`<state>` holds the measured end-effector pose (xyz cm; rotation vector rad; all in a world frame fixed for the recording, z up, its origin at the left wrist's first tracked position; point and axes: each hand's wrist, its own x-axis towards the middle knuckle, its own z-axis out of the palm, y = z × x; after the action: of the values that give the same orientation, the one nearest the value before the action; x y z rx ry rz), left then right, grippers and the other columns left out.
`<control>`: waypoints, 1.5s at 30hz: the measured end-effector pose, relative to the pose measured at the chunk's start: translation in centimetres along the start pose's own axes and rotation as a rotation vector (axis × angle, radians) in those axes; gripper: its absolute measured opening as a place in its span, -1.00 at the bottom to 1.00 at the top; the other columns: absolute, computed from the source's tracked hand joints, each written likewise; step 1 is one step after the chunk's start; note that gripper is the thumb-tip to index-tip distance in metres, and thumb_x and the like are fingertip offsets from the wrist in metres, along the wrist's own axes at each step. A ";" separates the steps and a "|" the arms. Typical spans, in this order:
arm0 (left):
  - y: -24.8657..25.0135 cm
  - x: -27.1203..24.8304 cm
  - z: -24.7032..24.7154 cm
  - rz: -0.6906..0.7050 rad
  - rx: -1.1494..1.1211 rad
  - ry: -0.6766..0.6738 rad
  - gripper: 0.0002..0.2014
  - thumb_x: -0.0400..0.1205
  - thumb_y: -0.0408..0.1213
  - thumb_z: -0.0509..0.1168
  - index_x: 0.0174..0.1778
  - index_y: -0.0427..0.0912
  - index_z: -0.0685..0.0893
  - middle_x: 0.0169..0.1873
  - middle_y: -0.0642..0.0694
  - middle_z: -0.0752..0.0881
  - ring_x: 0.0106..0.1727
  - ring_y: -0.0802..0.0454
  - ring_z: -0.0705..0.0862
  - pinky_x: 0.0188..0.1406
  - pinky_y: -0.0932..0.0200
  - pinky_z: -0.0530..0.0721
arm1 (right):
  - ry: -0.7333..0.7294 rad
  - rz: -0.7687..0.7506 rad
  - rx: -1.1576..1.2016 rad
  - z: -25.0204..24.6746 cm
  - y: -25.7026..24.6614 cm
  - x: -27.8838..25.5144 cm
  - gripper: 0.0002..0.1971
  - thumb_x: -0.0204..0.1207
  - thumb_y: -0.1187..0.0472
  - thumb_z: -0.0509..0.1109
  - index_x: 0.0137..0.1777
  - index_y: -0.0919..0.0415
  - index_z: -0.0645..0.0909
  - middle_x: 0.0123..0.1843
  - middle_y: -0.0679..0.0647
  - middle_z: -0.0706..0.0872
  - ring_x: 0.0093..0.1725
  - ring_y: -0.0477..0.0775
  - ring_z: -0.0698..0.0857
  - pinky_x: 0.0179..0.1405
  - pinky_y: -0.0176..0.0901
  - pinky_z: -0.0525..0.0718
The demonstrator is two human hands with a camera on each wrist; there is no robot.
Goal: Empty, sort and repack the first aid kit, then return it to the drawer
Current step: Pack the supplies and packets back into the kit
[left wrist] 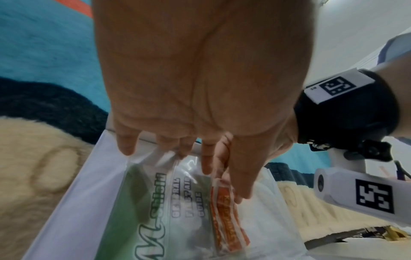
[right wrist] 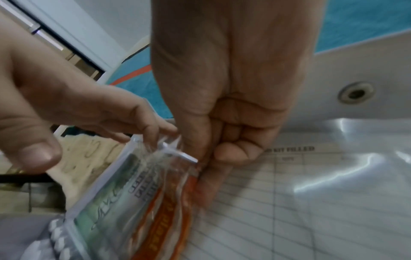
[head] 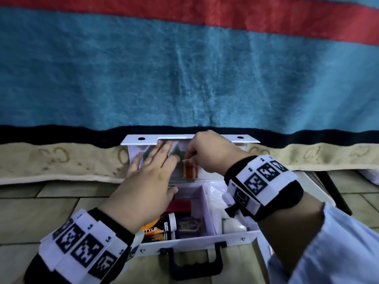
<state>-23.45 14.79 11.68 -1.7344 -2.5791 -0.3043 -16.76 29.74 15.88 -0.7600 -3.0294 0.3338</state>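
The white first aid kit (head: 205, 239) lies open on the floor, its lid (head: 227, 139) upright against the bed. A clear pocket in the lid holds a green first aid guide (left wrist: 155, 211) and an orange-striped packet (head: 189, 171) (left wrist: 227, 219) (right wrist: 169, 219). My left hand (head: 162, 160) (left wrist: 200, 158) lies flat on the pocket with straight, spread fingers. My right hand (head: 187, 159) (right wrist: 200, 158) pinches the top of the orange packet at the pocket's mouth. The kit's left compartment holds a black and orange tube (head: 162, 224) and a red item (head: 180, 204). White pads (head: 231, 224) fill the right one.
A blue, red and black blanket (head: 184, 78) hangs behind the lid, with a beige trim (head: 61, 160) below it. The kit's black handle (head: 194, 261) points toward me. Tiled floor (head: 30, 212) lies to the left. A lined checklist (right wrist: 289, 193) lines the lid.
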 end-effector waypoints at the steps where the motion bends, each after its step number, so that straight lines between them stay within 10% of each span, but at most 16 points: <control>1: -0.1 0.0 0.0 -0.004 -0.002 0.002 -0.48 0.66 -0.01 0.16 0.50 0.14 0.11 0.62 0.13 -0.36 0.43 0.35 -0.46 0.60 -0.03 -0.25 | -0.005 0.007 -0.011 0.0 -0.1 0.0 -0.86 0.48 0.25 0.43 -0.07 0.02 0.78 -0.11 0.09 0.74 -0.10 0.17 0.73 -0.09 -0.08 0.71; 6: -0.4 0.1 0.2 -0.013 -0.015 0.004 -0.45 0.64 0.01 0.19 0.50 0.16 0.11 0.60 0.19 -0.40 0.57 0.24 -0.45 0.63 -0.05 -0.22 | 0.145 0.063 -0.127 0.2 -0.6 -0.2 -0.86 0.45 0.34 0.42 -0.06 0.13 0.73 -0.18 0.10 0.67 -0.16 0.21 0.67 -0.28 -0.12 0.52; 15: 1.2 0.0 -0.7 -0.054 0.005 -0.001 -0.31 0.66 0.09 0.13 0.62 0.13 -0.10 0.63 0.12 -0.31 0.60 0.22 -0.36 0.61 0.02 -0.22 | 0.340 -0.005 0.113 -3.2 1.9 -6.5 -0.87 0.46 -0.01 0.46 -0.10 -0.04 0.79 -0.12 -0.01 0.83 -0.05 0.01 0.72 -0.05 -0.12 0.61; 20: 4.9 -0.3 -0.7 0.030 -0.074 0.004 -0.34 0.67 0.05 0.13 0.63 0.10 -0.04 0.64 0.09 -0.30 0.66 0.16 -0.23 0.60 0.16 -0.08 | 0.518 0.158 0.267 -5.1 7.3 -15.4 -0.94 0.37 0.08 0.54 -0.27 0.01 0.80 -0.46 -0.07 0.76 -0.38 -0.18 0.67 -0.46 -0.35 0.51; 25: 7.2 0.1 1.5 0.130 -0.095 -0.043 -0.36 0.63 0.06 0.19 0.61 0.03 0.14 0.61 0.09 -0.39 0.66 0.15 -0.23 0.64 0.04 0.07 | 0.171 0.456 -0.010 -1.0 14.3 -21.9 -0.82 0.39 0.05 0.54 -0.38 -0.22 0.67 -0.35 -0.16 0.80 -0.37 -0.25 0.67 -0.28 -0.25 0.63; 29: 6.4 1.3 1.1 0.059 -0.098 -0.049 -0.33 0.62 0.01 0.23 0.63 0.02 0.16 0.61 0.12 -0.36 0.67 0.08 -0.21 0.63 -0.11 0.11 | -0.134 0.486 -0.063 3.8 16.2 -25.0 -0.84 0.48 -0.01 0.43 0.04 -0.16 0.72 -0.26 -0.24 0.65 -0.29 -0.35 0.54 -0.28 -0.50 0.46; 33: 5.2 1.8 0.4 -0.008 -0.089 0.005 -0.33 0.58 -0.02 0.32 0.59 -0.08 0.27 0.67 0.06 -0.03 0.67 -0.05 0.04 0.59 -0.22 0.19 | -0.090 0.366 0.042 6.3 15.1 -24.3 -0.82 0.48 0.12 0.37 0.05 -0.10 0.69 -0.08 -0.24 0.73 -0.04 -0.25 0.67 -0.18 -0.57 0.44; 39: 5.0 1.4 -0.1 -0.105 -0.141 0.140 -0.47 0.56 -0.14 0.36 0.44 -0.17 0.47 0.37 -0.14 0.41 0.40 -0.18 0.42 0.40 -0.18 0.45 | -0.122 0.380 -0.039 8.0 14.8 -19.7 -0.60 0.50 0.03 0.33 0.33 0.05 0.53 0.29 0.05 0.60 0.30 0.09 0.57 0.29 -0.04 0.54; 45: 3.0 1.1 -0.4 -0.109 -0.120 0.139 -0.50 0.63 -0.23 0.25 0.51 -0.17 0.40 0.47 -0.12 0.40 0.45 -0.16 0.41 0.41 -0.21 0.44 | -0.211 0.452 -0.057 7.9 14.3 -17.9 -0.55 0.35 0.13 0.54 0.19 0.13 0.48 0.16 0.09 0.60 0.17 0.12 0.60 -0.03 -0.12 0.50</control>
<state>-21.15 16.88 12.64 -1.5464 -2.6078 -0.5716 5.36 32.07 6.17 -1.5076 -3.0323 0.3475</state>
